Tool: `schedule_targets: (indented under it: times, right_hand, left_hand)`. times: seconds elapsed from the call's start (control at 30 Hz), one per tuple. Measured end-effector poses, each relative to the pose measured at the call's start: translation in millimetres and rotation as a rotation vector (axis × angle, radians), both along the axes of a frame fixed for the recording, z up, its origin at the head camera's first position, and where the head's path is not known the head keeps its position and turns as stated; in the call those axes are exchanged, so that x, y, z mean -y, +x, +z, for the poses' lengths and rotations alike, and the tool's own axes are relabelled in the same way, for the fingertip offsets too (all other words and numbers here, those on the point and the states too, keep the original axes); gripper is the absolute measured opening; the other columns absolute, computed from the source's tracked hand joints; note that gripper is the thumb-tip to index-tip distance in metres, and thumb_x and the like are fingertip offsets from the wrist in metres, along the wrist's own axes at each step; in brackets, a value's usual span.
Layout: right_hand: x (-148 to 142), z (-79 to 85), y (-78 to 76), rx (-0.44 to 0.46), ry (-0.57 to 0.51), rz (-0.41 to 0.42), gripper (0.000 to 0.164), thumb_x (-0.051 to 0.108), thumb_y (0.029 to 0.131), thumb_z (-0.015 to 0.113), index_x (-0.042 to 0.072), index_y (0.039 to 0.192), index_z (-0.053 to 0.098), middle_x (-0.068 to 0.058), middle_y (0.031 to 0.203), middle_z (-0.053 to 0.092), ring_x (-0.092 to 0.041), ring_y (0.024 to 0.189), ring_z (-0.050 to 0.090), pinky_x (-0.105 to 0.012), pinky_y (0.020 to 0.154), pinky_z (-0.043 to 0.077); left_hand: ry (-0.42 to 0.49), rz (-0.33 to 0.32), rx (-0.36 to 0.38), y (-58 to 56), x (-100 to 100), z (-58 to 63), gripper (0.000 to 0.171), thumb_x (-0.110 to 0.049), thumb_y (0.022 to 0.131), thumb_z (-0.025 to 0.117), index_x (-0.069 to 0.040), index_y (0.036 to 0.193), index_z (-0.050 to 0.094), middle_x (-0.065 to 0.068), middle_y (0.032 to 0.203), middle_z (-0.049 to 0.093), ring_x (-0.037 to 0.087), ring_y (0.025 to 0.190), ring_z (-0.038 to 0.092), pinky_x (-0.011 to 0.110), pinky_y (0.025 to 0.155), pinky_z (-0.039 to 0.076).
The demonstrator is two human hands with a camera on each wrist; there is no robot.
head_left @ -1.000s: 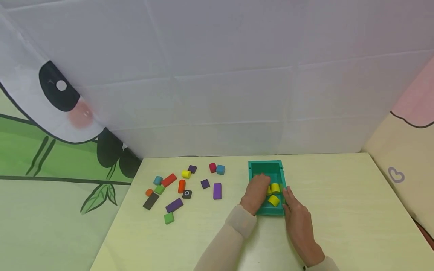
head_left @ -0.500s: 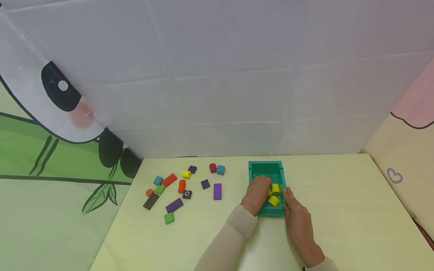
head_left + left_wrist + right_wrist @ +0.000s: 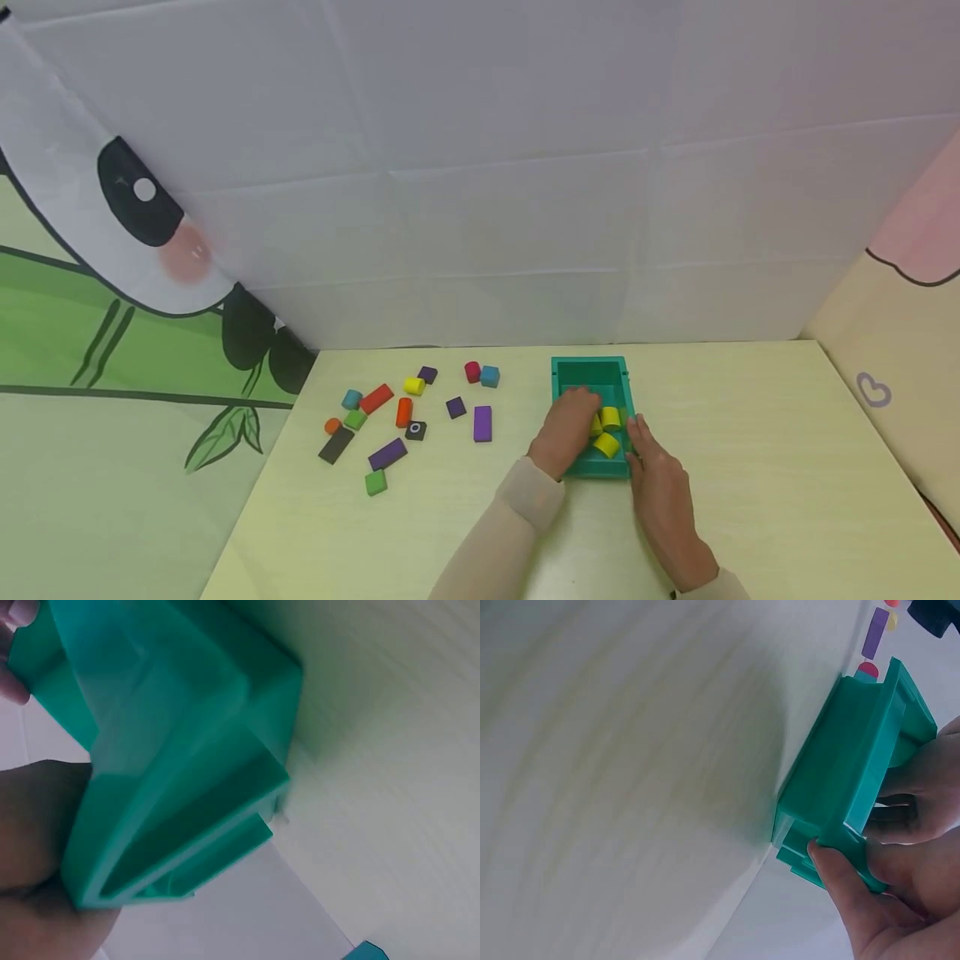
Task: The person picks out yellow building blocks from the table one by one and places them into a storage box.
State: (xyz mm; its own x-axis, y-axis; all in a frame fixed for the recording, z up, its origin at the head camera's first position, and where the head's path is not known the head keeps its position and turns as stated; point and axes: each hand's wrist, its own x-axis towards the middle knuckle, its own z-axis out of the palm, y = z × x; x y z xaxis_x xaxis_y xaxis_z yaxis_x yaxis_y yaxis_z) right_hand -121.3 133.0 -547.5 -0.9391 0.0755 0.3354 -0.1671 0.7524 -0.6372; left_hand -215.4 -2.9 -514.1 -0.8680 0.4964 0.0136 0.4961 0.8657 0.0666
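Note:
My left hand [image 3: 568, 429] reaches down inside a small green plastic bin [image 3: 596, 469]. Its fingertips are hidden from the head view, and I cannot tell whether they hold anything. Beside it in the bin lie yellow cylinder blocks: one [image 3: 611, 417] near the right wall, another [image 3: 606, 445] below, and a third [image 3: 596, 425] partly behind the hand. At the right wall is my right hand [image 3: 663, 496], fingers along the rim. In the right wrist view a finger [image 3: 840, 881] lies outside the green bin [image 3: 825, 757], with the rim held between it and the rest of the hand.
Loose blocks lie scattered on the left of the pale table [image 3: 765, 467], among them a purple block [image 3: 482, 423], a blue cube [image 3: 489, 377], a red cylinder [image 3: 472, 372] and a green cube [image 3: 376, 482]. A white sheet [image 3: 487, 208] hangs behind the table.
Both hands and the bin stay in place. The whole head view shifts very slightly; no block is seen to move.

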Motion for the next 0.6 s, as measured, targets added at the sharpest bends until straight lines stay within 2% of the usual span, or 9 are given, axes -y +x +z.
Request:
schedule_targets:
  times: [0.13,0.27,0.43,0.6]
  right_hand:
    - [-0.1,1.1,0.1,0.017,0.001,0.003,0.059,-0.012,0.09,0.074,-0.007,0.145,0.055,-0.024,0.148,0.054,-0.05,0.119,0.063,-0.061,0.087,0.059]
    - [-1.3,3.5,0.5,0.071,0.009,-0.005,0.06,-0.01,0.092,0.073,-0.005,0.148,0.052,-0.022,0.151,0.052,-0.049,0.124,0.061,-0.06,0.091,0.058]
    - [-1.7,6.1,0.9,0.113,0.008,-0.013,0.062,-0.009,0.093,0.072,-0.004,0.15,0.049,-0.022,0.153,0.049,-0.049,0.127,0.058,-0.058,0.095,0.056]
    - [-0.1,5.9,0.9,0.112,0.011,-0.011,0.062,-0.01,0.093,0.072,-0.005,0.15,0.049,-0.023,0.153,0.049,-0.048,0.128,0.058,-0.058,0.096,0.056]
  left_hand:
    - [0.081,-0.028,-0.057,1.5,11.9,2.8,0.022,-0.003,0.102,0.068,-0.012,0.121,0.076,0.002,0.127,0.072,0.018,0.117,0.065,0.025,0.103,0.055]
    - [0.183,-0.019,-0.128,-0.4,28.7,5.7,0.025,-0.004,0.104,0.066,-0.011,0.127,0.074,0.005,0.138,0.067,0.02,0.132,0.06,0.027,0.111,0.051]
    - [0.319,0.048,-0.186,-6.6,55.7,10.2,0.026,-0.01,0.105,0.066,-0.008,0.13,0.072,0.008,0.142,0.065,0.023,0.137,0.057,0.03,0.113,0.049]
    - [0.381,0.153,-0.217,-11.8,86.6,13.4,0.025,-0.007,0.101,0.071,-0.005,0.126,0.074,0.011,0.139,0.068,0.028,0.134,0.06,0.036,0.11,0.054]
